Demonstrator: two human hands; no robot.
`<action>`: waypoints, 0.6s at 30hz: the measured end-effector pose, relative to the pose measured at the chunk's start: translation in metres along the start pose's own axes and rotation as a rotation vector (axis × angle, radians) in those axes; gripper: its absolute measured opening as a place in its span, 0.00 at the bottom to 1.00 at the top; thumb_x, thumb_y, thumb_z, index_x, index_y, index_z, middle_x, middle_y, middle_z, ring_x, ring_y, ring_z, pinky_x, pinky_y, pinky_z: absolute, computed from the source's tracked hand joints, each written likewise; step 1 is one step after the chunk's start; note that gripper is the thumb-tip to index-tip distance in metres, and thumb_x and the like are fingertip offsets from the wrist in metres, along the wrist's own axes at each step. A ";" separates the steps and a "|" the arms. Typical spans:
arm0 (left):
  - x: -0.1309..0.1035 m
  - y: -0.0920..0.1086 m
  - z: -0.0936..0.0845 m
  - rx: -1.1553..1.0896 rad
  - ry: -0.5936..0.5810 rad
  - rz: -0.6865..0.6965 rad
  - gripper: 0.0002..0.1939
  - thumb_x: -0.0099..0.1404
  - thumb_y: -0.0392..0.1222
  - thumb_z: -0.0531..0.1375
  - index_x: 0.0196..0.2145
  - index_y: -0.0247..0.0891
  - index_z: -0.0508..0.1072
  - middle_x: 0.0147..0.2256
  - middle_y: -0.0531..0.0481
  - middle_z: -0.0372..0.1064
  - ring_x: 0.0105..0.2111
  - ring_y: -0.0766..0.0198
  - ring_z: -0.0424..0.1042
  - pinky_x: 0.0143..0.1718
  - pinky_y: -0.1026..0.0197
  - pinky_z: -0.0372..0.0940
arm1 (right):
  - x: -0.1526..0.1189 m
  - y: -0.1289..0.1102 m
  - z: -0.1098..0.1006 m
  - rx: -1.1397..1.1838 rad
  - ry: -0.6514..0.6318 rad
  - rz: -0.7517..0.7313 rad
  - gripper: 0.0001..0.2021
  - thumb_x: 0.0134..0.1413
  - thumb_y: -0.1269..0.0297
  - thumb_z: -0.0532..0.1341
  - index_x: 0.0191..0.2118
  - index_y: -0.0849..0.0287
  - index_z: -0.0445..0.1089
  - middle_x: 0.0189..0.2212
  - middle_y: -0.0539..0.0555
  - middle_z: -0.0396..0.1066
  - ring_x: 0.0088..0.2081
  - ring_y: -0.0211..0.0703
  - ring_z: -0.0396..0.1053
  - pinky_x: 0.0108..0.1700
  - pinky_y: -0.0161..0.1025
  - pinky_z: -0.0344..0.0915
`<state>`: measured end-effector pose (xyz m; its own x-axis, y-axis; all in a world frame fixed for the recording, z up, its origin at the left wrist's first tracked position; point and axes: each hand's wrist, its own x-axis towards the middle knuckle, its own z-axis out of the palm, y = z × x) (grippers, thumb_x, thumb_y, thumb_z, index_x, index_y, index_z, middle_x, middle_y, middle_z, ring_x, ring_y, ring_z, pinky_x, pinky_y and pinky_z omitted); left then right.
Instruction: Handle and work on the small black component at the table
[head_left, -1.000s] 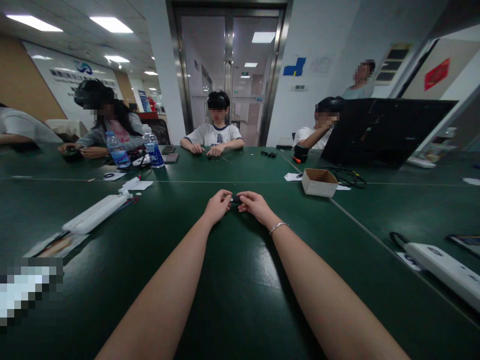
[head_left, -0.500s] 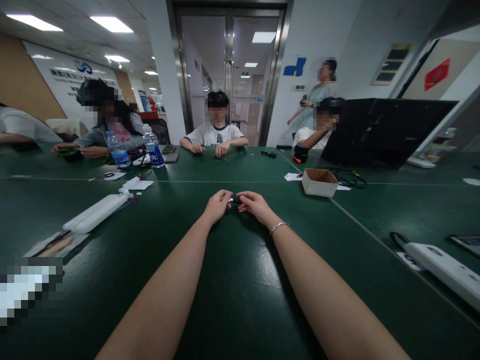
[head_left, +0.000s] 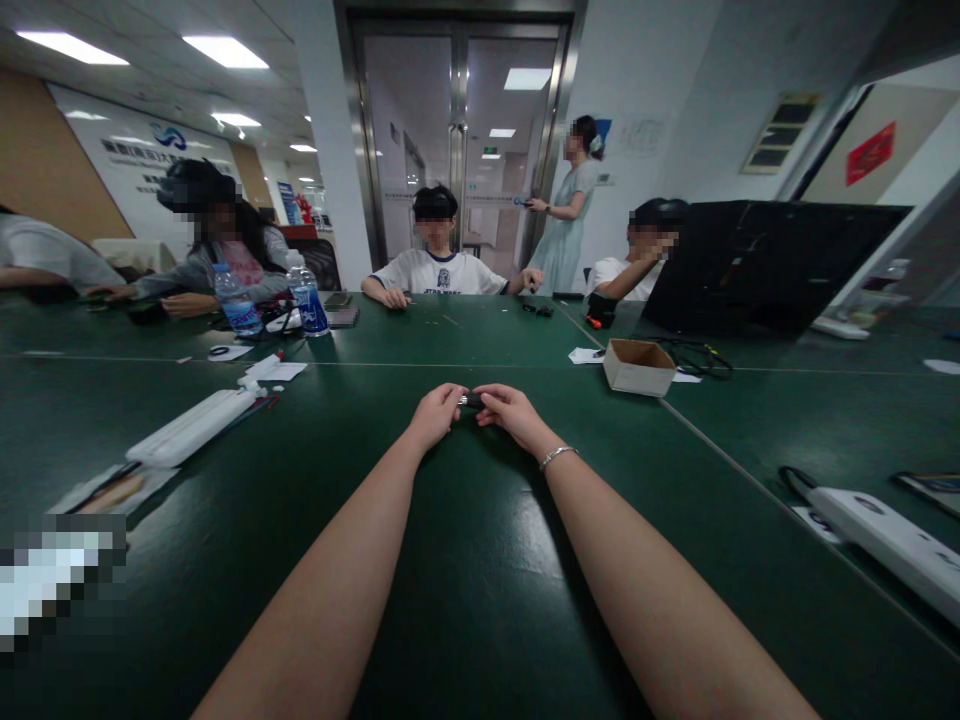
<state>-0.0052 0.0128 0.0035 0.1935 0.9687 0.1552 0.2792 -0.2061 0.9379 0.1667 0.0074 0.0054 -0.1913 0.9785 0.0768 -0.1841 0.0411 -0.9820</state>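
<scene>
A small dark object (head_left: pixel 472 400) with a silvery end is held between my two hands, just over the green table (head_left: pixel 465 560). My left hand (head_left: pixel 437 414) pinches its silvery left end. The fingers of my right hand (head_left: pixel 510 412) are closed on its black right part. Its full shape is hidden by my fingertips. A metal bracelet (head_left: pixel 559 456) circles my right wrist.
An open cardboard box (head_left: pixel 639 368) sits ahead to the right, near cables and a black monitor (head_left: pixel 772 265). Power strips (head_left: pixel 191 428) lie at both sides. Two bottles (head_left: pixel 307 295) stand ahead left. Several people sit around the table; one person stands by the door.
The standing person has moved left toward the door. The seated person opposite has stretched an arm out to the right side of the view. My hands have hardly moved.
</scene>
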 end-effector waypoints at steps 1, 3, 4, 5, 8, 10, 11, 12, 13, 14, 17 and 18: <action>0.000 0.000 0.000 0.001 0.003 0.016 0.16 0.65 0.46 0.53 0.46 0.38 0.71 0.25 0.54 0.63 0.19 0.70 0.60 0.18 0.68 0.56 | 0.000 0.000 0.000 0.000 0.002 -0.001 0.04 0.57 0.75 0.63 0.38 0.63 0.73 0.26 0.51 0.73 0.23 0.34 0.72 0.26 0.29 0.73; -0.001 0.000 0.000 -0.006 0.017 0.035 0.15 0.63 0.44 0.55 0.47 0.39 0.71 0.27 0.53 0.65 0.20 0.70 0.61 0.18 0.69 0.57 | 0.000 -0.001 0.000 0.003 0.002 -0.004 0.04 0.57 0.75 0.63 0.38 0.63 0.73 0.25 0.51 0.73 0.22 0.34 0.72 0.26 0.29 0.72; -0.001 0.000 0.000 -0.017 0.018 0.029 0.15 0.63 0.45 0.55 0.47 0.39 0.71 0.27 0.53 0.65 0.20 0.70 0.60 0.18 0.69 0.57 | 0.000 -0.001 0.000 0.006 -0.001 -0.004 0.04 0.57 0.75 0.63 0.38 0.63 0.73 0.25 0.51 0.73 0.22 0.34 0.72 0.26 0.28 0.72; -0.001 0.000 0.000 -0.030 0.016 0.015 0.16 0.64 0.46 0.54 0.46 0.38 0.71 0.26 0.53 0.64 0.19 0.70 0.60 0.17 0.69 0.56 | -0.001 -0.001 0.000 0.008 -0.004 -0.004 0.04 0.57 0.75 0.63 0.38 0.62 0.73 0.25 0.51 0.73 0.23 0.34 0.72 0.26 0.28 0.72; 0.000 -0.001 0.000 -0.054 0.011 -0.010 0.17 0.66 0.48 0.51 0.46 0.37 0.71 0.22 0.54 0.62 0.17 0.71 0.58 0.16 0.70 0.53 | -0.001 -0.001 0.000 0.007 -0.009 -0.003 0.03 0.57 0.74 0.63 0.38 0.62 0.73 0.26 0.51 0.73 0.23 0.33 0.72 0.26 0.28 0.73; 0.002 -0.002 0.000 -0.048 0.019 0.010 0.16 0.64 0.45 0.54 0.47 0.37 0.71 0.25 0.53 0.64 0.20 0.70 0.61 0.17 0.70 0.55 | -0.001 -0.001 0.000 0.005 -0.006 -0.005 0.04 0.57 0.74 0.63 0.38 0.62 0.72 0.26 0.51 0.73 0.23 0.33 0.72 0.26 0.28 0.73; 0.002 -0.002 0.000 -0.049 0.022 0.019 0.16 0.63 0.43 0.55 0.47 0.38 0.71 0.27 0.53 0.65 0.21 0.69 0.63 0.17 0.70 0.56 | -0.002 -0.001 0.000 0.006 -0.006 -0.006 0.04 0.57 0.74 0.63 0.39 0.62 0.72 0.26 0.51 0.73 0.23 0.33 0.72 0.26 0.28 0.73; 0.002 -0.003 0.000 -0.053 0.017 0.024 0.16 0.63 0.43 0.55 0.47 0.38 0.70 0.28 0.52 0.66 0.22 0.69 0.64 0.18 0.69 0.57 | -0.002 -0.001 0.000 0.007 -0.008 -0.006 0.04 0.57 0.74 0.63 0.39 0.62 0.72 0.26 0.51 0.73 0.23 0.33 0.72 0.27 0.29 0.72; 0.002 -0.003 0.000 -0.058 0.010 0.026 0.16 0.63 0.44 0.55 0.47 0.38 0.71 0.28 0.51 0.66 0.23 0.68 0.65 0.18 0.69 0.58 | -0.002 -0.001 0.000 0.009 -0.010 -0.006 0.04 0.57 0.75 0.63 0.39 0.62 0.72 0.27 0.51 0.73 0.23 0.33 0.72 0.27 0.29 0.72; 0.002 -0.003 0.001 -0.063 0.002 0.029 0.16 0.64 0.45 0.54 0.46 0.37 0.71 0.27 0.51 0.66 0.24 0.67 0.65 0.18 0.69 0.58 | -0.002 0.000 0.000 0.010 -0.013 -0.007 0.05 0.57 0.75 0.63 0.39 0.62 0.72 0.27 0.51 0.73 0.23 0.34 0.72 0.27 0.29 0.72; 0.001 -0.003 0.002 -0.066 -0.010 0.051 0.15 0.64 0.44 0.54 0.45 0.36 0.70 0.27 0.51 0.66 0.25 0.67 0.67 0.19 0.69 0.59 | -0.001 0.000 0.000 0.007 -0.016 -0.011 0.05 0.56 0.75 0.63 0.39 0.62 0.72 0.26 0.51 0.73 0.23 0.34 0.72 0.27 0.29 0.72; 0.000 -0.003 0.002 -0.064 -0.003 0.059 0.14 0.63 0.42 0.55 0.45 0.37 0.70 0.28 0.51 0.66 0.26 0.67 0.67 0.20 0.69 0.59 | 0.000 0.000 0.000 0.005 -0.014 -0.010 0.05 0.56 0.75 0.63 0.39 0.62 0.72 0.26 0.51 0.73 0.23 0.34 0.72 0.26 0.29 0.72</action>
<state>-0.0037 0.0131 0.0001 0.2103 0.9548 0.2101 0.2062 -0.2534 0.9451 0.1672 0.0071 0.0051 -0.2026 0.9752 0.0892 -0.1911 0.0500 -0.9803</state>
